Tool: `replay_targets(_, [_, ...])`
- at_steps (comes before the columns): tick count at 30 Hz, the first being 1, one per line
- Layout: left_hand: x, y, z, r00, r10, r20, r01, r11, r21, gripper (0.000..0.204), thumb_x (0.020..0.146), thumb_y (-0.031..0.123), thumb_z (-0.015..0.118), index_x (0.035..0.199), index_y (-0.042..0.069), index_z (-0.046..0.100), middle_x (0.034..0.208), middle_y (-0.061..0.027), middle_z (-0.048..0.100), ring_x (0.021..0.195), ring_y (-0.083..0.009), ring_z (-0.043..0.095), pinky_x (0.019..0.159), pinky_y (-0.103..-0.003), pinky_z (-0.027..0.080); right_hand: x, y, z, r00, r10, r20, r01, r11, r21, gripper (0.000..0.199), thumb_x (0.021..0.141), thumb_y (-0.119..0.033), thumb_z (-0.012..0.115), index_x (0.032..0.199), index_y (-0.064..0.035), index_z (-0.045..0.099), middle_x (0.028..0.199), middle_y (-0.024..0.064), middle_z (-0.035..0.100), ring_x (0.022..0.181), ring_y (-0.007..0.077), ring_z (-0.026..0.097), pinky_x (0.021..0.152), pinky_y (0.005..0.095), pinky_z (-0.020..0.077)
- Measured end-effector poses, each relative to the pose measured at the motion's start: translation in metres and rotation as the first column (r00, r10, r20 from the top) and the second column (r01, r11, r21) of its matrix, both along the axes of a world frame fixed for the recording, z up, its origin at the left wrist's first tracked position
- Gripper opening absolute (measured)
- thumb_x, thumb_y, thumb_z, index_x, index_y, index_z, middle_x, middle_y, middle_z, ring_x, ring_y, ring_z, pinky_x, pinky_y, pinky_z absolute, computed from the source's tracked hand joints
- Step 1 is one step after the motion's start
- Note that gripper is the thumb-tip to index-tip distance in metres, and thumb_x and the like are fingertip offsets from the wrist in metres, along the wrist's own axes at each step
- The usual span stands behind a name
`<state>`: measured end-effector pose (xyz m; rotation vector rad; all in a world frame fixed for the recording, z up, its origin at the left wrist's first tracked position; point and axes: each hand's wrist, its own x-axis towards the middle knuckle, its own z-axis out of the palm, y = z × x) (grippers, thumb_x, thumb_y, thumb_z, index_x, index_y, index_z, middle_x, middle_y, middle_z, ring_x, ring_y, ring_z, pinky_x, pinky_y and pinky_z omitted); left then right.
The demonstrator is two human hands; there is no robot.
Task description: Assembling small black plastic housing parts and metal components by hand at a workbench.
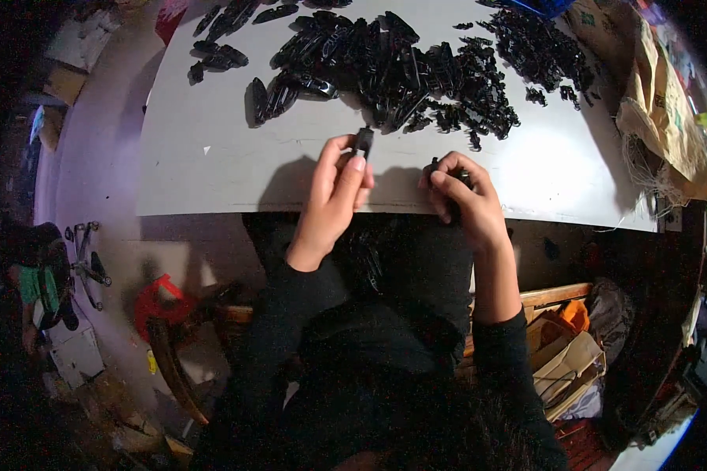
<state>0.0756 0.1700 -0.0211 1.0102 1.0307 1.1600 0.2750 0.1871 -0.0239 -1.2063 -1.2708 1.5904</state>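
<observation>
Holds elongated black part (364, 141) between thumb and fingers of left hand (332, 195), with far end beyond thumb tip, and clasps small black pieces (465, 179) in right hand (479, 206), near front edge of white tabletop (236, 173).

Parts (330, 47) were kinda piled across the tabletop's (228, 173) back, a second heap (538, 55) bunched right, sack (660, 118) further right.

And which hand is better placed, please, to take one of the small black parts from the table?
Probably the right hand: it is nearer to the small black parts, though it already holds a small dark piece. The left hand is farther away and grips a black piece.
</observation>
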Motion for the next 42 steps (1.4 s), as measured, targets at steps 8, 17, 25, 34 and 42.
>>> replay_targets(8, [0.015,-0.011,0.014,0.991,-0.030,0.129,0.044,0.994,-0.103,0.026,0.095,0.019,0.043,0.117,0.005,0.040,0.073,-0.0015,0.050,0.060,-0.0033,0.040,0.049,-0.017,0.032,-0.016,-0.021,0.016,0.950,-0.118,-0.290,0.055,0.975,-0.217,0.014,0.079,-0.012,0.063,0.084,-0.0047,0.053,0.070,0.0078,0.060,0.047,0.0080,0.049,0.041,0.0177,0.0348])
replay_targets(17, [0.016,-0.021,0.011,0.977,-0.142,-0.161,0.163,0.979,0.126,0.053,0.096,0.018,0.037,0.139,-0.002,0.015,0.139,-0.0168,0.028,0.124,-0.0240,0.036,0.101,-0.032,0.029,-0.037,-0.029,0.031,0.976,-0.110,-0.189,0.088,0.989,-0.120,0.010,0.081,-0.010,0.064,0.080,-0.0018,0.058,0.061,-0.0017,0.052,0.046,0.0041,0.042,0.041,0.0182,0.0282])
replay_targets(25, [0.018,-0.031,0.022,0.922,-0.221,-0.318,0.274,0.953,0.132,0.048,0.093,0.010,0.039,0.138,0.003,0.026,0.114,-0.0139,0.051,0.099,-0.0179,0.049,0.084,-0.027,0.039,-0.039,-0.028,0.022,0.982,-0.098,-0.163,0.097,0.995,-0.019,0.012,0.083,-0.013,0.062,0.083,-0.0048,0.054,0.059,-0.0033,0.048,0.048,0.0032,0.041,0.042,0.0175,0.0287])
replay_targets(34, [-0.040,0.068,-0.005,0.254,0.631,-0.733,0.185,0.712,0.677,0.044,0.081,0.008,0.055,0.124,0.006,0.046,0.120,-0.0154,0.046,0.105,-0.0326,0.045,0.089,-0.042,0.038,0.024,-0.015,-0.005,0.869,-0.458,-0.188,0.422,0.884,-0.201,0.030,0.089,-0.032,0.048,0.084,-0.0036,0.054,0.071,0.0075,0.056,0.058,0.0143,0.053,0.049,0.0240,0.0416])
replay_targets(42, [-0.056,0.080,-0.017,0.090,0.592,-0.801,0.267,0.761,0.592,0.031,0.073,0.007,0.065,0.104,0.007,0.059,0.109,-0.0081,0.055,0.102,-0.0271,0.049,0.085,-0.039,0.040,0.033,0.033,0.004,0.594,-0.437,0.676,0.027,0.850,0.526,0.019,0.071,-0.001,0.065,0.089,-0.0003,0.057,0.075,0.0090,0.060,0.065,0.0179,0.058,0.060,0.0284,0.0465])
